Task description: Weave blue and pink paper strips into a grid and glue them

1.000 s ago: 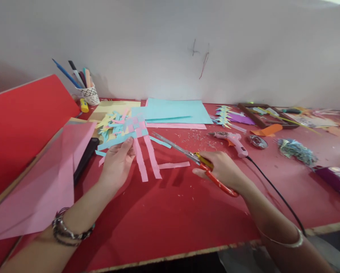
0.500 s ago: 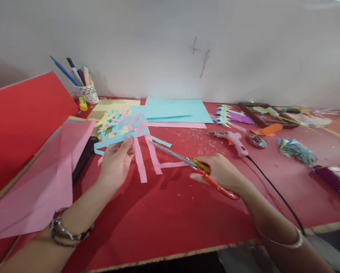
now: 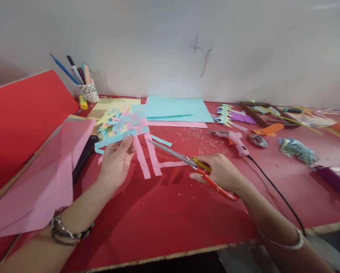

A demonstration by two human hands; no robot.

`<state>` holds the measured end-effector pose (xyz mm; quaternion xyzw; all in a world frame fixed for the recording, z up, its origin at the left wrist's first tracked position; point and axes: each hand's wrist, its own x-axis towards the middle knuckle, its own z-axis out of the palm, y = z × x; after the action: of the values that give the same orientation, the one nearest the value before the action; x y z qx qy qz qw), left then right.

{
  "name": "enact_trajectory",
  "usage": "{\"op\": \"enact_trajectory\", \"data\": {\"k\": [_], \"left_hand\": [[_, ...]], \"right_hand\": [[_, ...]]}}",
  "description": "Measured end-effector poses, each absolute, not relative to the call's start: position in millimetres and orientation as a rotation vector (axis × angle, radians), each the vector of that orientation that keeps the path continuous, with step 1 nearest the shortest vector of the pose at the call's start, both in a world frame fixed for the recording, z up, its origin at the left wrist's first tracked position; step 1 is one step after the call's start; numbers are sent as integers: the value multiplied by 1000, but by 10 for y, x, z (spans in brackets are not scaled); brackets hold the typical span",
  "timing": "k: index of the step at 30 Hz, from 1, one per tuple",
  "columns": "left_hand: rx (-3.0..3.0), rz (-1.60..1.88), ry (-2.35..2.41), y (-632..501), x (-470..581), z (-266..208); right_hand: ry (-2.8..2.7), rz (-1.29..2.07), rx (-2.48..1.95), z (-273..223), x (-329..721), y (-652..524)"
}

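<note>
Between the thumb and fingers of my left hand (image 3: 117, 159) is a woven paper piece (image 3: 141, 129) of pink and light blue strips. Two pink strips hang down from it, and a blue strip sticks out to the left behind the hand. My right hand (image 3: 221, 170) grips scissors (image 3: 184, 156) with red and yellow handles. Their blades point left, with the tips at the top of the right-hand pink strip, just below the weave. Whether the blades touch the paper I cannot tell. A loose pink strip (image 3: 174, 164) lies on the table under the blades.
Blue sheets (image 3: 178, 108) lie at the back, beside curled paper pieces (image 3: 109, 123). A pink glue gun (image 3: 234, 140) with a black cord rests at right, near a tassel-like bundle (image 3: 296, 150). A pen cup (image 3: 88, 91) stands back left. Pink paper (image 3: 45, 182) covers the left side.
The left hanging pink strip has swung a little to the right, closer to the other one. Both hands have stayed almost in place, with the scissors still at the strip.
</note>
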<state>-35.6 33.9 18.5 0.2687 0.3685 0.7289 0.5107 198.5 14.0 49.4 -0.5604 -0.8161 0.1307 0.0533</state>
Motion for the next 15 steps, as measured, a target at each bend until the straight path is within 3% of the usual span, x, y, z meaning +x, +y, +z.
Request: {"op": "enact_trajectory", "data": {"k": [15], "left_hand": [[612, 1754, 916, 343, -349, 178]], "right_hand": [[-2445, 327, -1658, 483, 2001, 127]]}}
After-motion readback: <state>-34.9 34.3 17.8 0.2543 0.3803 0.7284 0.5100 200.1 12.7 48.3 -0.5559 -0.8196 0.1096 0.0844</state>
